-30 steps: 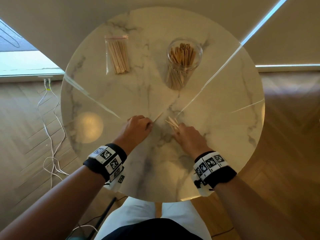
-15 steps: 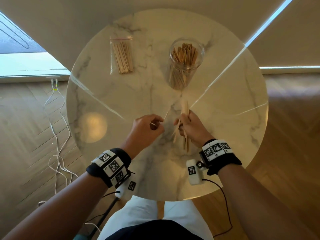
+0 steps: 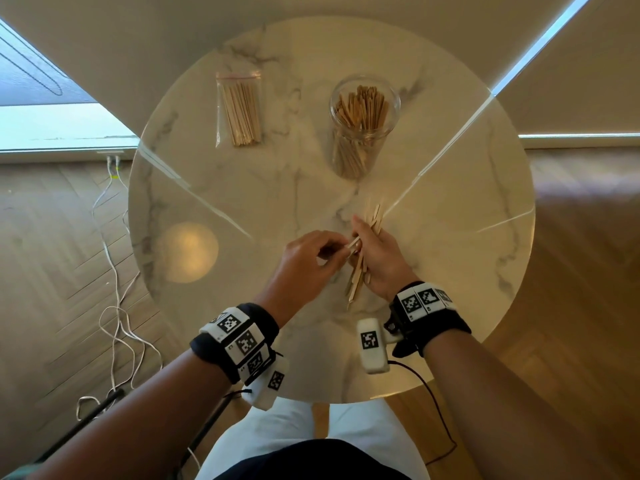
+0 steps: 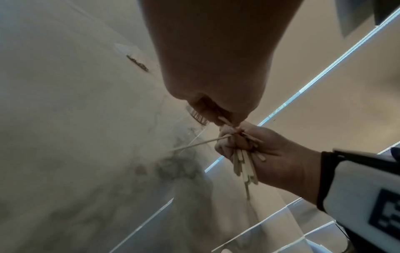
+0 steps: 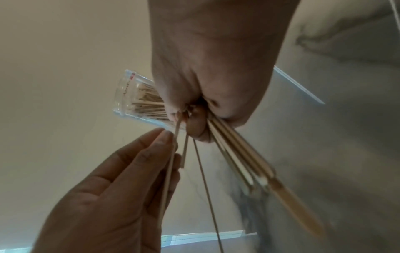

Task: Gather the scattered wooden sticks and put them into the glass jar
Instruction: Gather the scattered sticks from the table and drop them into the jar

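While lifted above the marble table (image 3: 450,209): both hands, meeting near its middle.
Right hand (image 3: 382,258): fingers curled round a bundle of wooden sticks (image 3: 360,278), held clear of the tabletop.
Bundle axis: long way running from near the wrist toward the glass jar (image 3: 362,129); far tips fanned toward the jar, near tips splayed toward the body.
Left hand (image 3: 304,261): fingertips pinching 1 stick (image 5: 171,164) against the bundle.
Glass jar: upright beyond the hands, packed with sticks standing on end.
Plastic bag (image 3: 239,109): flat, far left of the jar, more sticks inside, lengthwise away from the body.
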Action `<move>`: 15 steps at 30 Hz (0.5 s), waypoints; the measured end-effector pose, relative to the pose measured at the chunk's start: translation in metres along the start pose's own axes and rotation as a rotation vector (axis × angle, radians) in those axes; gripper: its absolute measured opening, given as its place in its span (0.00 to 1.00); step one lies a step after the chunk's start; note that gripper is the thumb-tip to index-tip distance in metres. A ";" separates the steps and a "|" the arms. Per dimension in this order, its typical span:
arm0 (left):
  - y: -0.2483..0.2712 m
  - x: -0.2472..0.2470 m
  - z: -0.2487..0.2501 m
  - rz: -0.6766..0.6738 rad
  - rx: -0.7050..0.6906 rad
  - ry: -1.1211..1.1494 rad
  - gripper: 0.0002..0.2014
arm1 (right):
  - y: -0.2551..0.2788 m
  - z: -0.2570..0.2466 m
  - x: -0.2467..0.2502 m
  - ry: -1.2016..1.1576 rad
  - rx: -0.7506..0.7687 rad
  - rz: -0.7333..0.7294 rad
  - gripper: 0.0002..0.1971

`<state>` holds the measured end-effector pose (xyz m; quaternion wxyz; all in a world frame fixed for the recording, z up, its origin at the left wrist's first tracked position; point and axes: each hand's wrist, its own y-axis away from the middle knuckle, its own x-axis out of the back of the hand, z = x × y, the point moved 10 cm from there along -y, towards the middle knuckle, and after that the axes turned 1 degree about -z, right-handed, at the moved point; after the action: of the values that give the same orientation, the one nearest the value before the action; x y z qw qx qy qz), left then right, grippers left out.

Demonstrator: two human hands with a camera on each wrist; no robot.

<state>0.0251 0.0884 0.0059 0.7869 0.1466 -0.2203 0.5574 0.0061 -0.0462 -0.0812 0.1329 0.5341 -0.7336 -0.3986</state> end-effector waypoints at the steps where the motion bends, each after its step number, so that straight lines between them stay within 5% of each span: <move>1: 0.000 -0.001 -0.002 0.013 -0.020 -0.047 0.08 | 0.000 -0.002 0.002 -0.018 -0.006 0.017 0.16; 7: 0.011 -0.027 -0.040 -0.249 0.329 -0.058 0.12 | -0.004 -0.017 0.016 -0.044 0.034 0.060 0.17; 15: 0.007 -0.023 -0.016 -0.105 0.346 0.059 0.08 | -0.010 -0.014 0.014 -0.285 -0.027 0.040 0.19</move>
<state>0.0151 0.0791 -0.0197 0.7842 0.2747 -0.0899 0.5491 0.0158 -0.0657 -0.0823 0.0425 0.4556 -0.7501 -0.4774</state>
